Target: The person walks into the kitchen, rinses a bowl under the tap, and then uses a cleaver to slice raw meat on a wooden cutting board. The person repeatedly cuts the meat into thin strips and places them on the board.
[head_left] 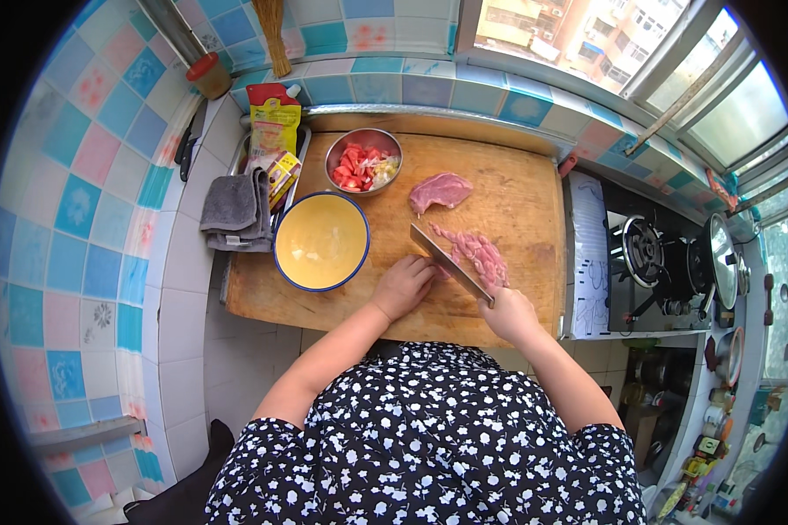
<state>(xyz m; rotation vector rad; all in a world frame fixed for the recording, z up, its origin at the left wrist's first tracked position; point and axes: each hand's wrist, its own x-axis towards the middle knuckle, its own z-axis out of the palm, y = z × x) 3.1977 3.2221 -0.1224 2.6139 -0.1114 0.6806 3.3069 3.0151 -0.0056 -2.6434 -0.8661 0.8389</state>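
Observation:
My right hand (512, 317) grips the handle of a kitchen cleaver (451, 262), its blade slanting away to the upper left over the wooden cutting board (341, 308). Just left of the blade, the curled fingers of my left hand (404, 284) press on a piece of raw meat (443, 273), mostly hidden by fingers and blade. Right of the cleaver lies a heap of sliced raw meat (477, 254). Beyond it rests a whole slab of raw meat (440, 191). A steel bowl (394, 140) holds red chunks and pale chopped bits. Nearer stands a yellow enamel bowl (322, 241) with a blue rim.
At the left, a grey cloth (238, 210) and a yellow-and-red pouch (274, 122) sit by a tray. A black-handled knife (186, 150) lies near the tiled wall. The gas stove (643, 254) with a lidded pan (721, 254) is on the right. Windows run along the back right.

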